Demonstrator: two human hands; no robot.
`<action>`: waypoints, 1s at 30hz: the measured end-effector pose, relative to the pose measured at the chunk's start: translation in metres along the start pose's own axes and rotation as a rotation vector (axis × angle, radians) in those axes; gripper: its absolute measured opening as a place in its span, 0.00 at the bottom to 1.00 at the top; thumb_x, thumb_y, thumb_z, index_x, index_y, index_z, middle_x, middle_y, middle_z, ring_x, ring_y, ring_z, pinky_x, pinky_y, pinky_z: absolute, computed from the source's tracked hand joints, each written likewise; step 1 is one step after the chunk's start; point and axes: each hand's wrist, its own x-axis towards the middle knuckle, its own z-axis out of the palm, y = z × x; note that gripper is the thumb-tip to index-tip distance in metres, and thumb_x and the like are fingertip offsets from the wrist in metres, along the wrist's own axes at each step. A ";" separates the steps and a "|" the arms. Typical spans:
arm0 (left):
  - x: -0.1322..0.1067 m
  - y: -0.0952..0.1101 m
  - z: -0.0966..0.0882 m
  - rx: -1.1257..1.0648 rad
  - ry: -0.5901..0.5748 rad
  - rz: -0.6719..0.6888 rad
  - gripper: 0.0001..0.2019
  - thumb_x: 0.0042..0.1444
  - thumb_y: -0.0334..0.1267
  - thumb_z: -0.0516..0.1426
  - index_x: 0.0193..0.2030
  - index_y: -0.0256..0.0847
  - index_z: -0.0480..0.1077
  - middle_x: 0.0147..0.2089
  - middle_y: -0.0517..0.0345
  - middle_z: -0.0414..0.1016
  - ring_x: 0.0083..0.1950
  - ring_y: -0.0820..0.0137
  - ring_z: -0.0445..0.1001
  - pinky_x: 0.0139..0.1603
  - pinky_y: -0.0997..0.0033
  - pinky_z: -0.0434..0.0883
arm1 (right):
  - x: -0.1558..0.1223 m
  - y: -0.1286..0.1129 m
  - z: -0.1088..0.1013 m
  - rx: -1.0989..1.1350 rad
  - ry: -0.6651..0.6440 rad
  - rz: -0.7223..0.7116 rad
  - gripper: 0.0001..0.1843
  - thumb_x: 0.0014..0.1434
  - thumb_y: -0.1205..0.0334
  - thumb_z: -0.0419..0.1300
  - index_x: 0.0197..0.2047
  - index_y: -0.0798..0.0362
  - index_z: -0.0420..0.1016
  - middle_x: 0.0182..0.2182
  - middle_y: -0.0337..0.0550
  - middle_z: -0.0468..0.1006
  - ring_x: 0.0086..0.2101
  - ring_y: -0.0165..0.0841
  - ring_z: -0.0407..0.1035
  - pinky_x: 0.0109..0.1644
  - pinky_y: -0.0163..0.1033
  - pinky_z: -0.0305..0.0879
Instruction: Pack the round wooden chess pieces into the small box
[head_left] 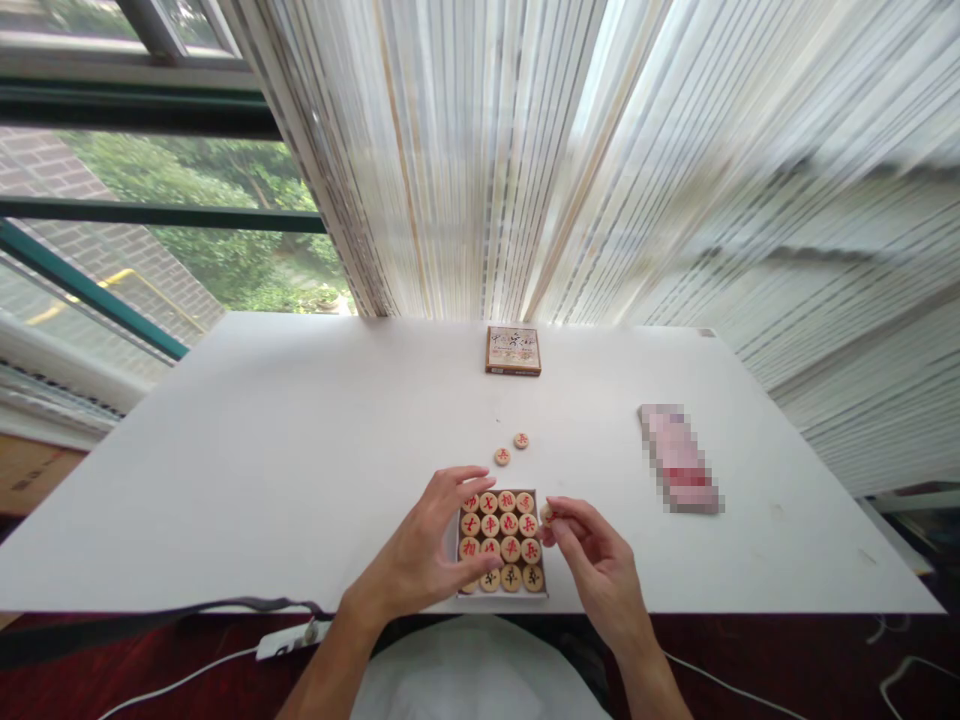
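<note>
Wooden xiangqi pieces filled a shallow box (538, 592) at the table's (300, 450) near edge, left hand (427, 555) spread open over its left side, right hand (592, 565) pinching one piece (547, 515) at the box's 3 o'clock, two loose pieces (511, 449) at 12 o'clock, lid (513, 350) farther beyond.

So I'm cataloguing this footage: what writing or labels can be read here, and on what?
Nothing can be quoted.
Wooden discs in the tray: red and black characters, too small to read.
Two loose discs on the table: red marks, unreadable.
Box lid: dark print, blurred.
Pink packet: pixelated.
Disc in the right hand: unreadable.
</note>
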 end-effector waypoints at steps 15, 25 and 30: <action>-0.025 -0.020 0.012 0.137 -0.118 -0.029 0.52 0.44 0.36 0.71 0.72 0.49 0.48 0.76 0.44 0.47 0.75 0.50 0.52 0.73 0.44 0.59 | 0.002 0.012 -0.014 0.062 0.048 0.091 0.18 0.56 0.56 0.72 0.49 0.48 0.80 0.46 0.46 0.84 0.40 0.38 0.81 0.50 0.44 0.80; -0.012 -0.027 0.016 0.138 -0.083 -0.007 0.50 0.45 0.39 0.71 0.71 0.48 0.51 0.75 0.44 0.50 0.75 0.51 0.54 0.73 0.45 0.59 | 0.003 0.007 -0.010 0.108 0.069 0.090 0.19 0.54 0.54 0.73 0.48 0.50 0.80 0.42 0.47 0.86 0.40 0.43 0.83 0.50 0.49 0.81; -0.008 -0.027 0.014 0.126 -0.072 0.005 0.48 0.46 0.43 0.71 0.71 0.47 0.53 0.75 0.44 0.51 0.74 0.50 0.54 0.73 0.44 0.60 | 0.002 0.010 -0.011 0.108 0.067 0.076 0.18 0.56 0.55 0.72 0.49 0.49 0.80 0.43 0.46 0.86 0.42 0.43 0.82 0.50 0.48 0.81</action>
